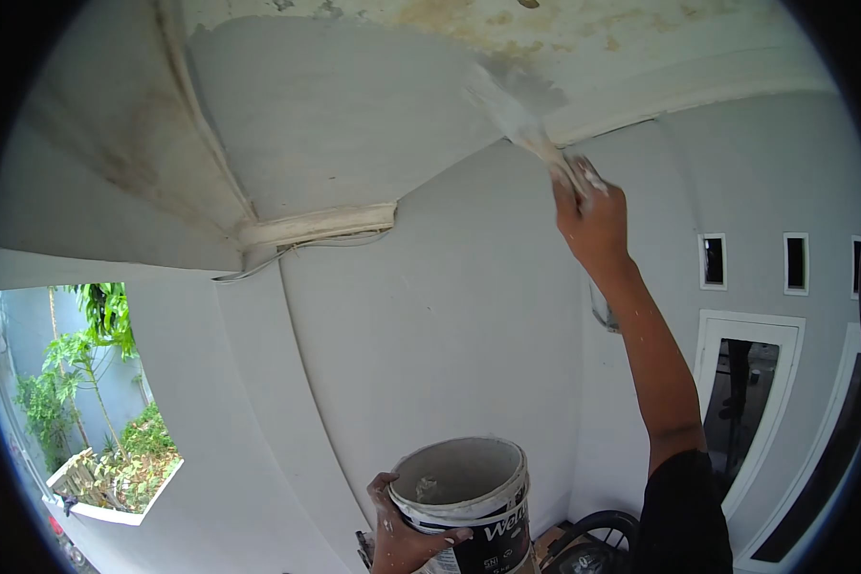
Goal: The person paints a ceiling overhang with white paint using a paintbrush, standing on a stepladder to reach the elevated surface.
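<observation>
Far left: opening in the wall shows green plants and a white planter edge outside.

Upper left: ceiling mostly coated in fresh grey. Stained, uncoated patch runs along the top edge toward the right. A pale moulding strip sits where the ceiling meets the wall, with a thin cable hanging just under it.

Bottom centre: left hand wraps the side of a paint bucket, fingers curled round the wall, thumb across the front near the label. The bucket is held upright, low in the view, rim open, the inside smeared grey. The label's black band carries white lettering, only partly readable. Hand is spattered with pale material.

Centre right: right hand is raised overhead, arm fully extended, fist closed round the handle of a brush. The brush is blurred; it angles up and left from the hand, its tip touching the ceiling at the boundary between the grey area and the stained area. Black sleeve at the shoulder.

Right: grey wall with three small rectangular vents in a row, and below them a white-framed door with dark glass.

Bottom right: dark curved object by the floor, can't tell what it is.
</observation>
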